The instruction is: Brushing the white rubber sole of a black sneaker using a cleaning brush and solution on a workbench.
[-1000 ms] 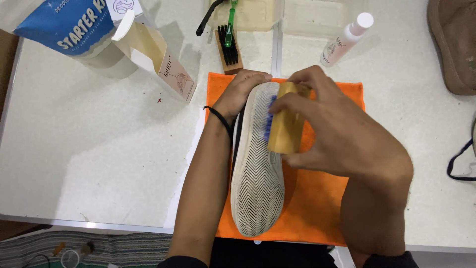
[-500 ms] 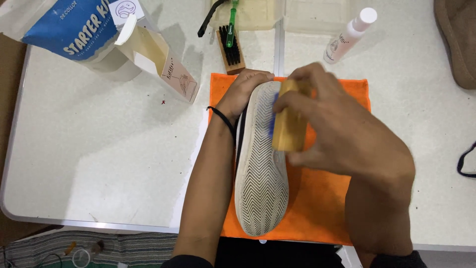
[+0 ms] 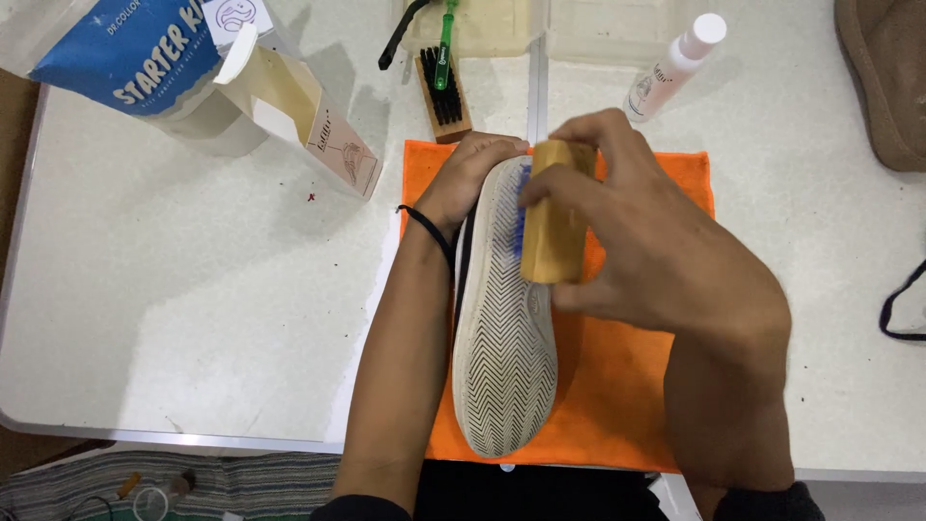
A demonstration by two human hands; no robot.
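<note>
On the orange cloth (image 3: 617, 405) atop the white surface (image 3: 193, 289): white shoe with zigzag-patterned sole (image 3: 503, 338), sole up, toe gripped by left hand (image 3: 473, 178); right hand (image 3: 656, 260) clasping wooden brush with blue bristles (image 3: 550, 217) against the sole's edge.

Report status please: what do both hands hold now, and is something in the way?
Left hand steadying shoe, sole up, on orange cloth. Right hand gripping wooden brush, blue bristles against the sole's edge. Nothing in the way.

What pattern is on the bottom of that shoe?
A zigzag herringbone tread, dark lines on an off-white sole, seen best in the head view.
</note>
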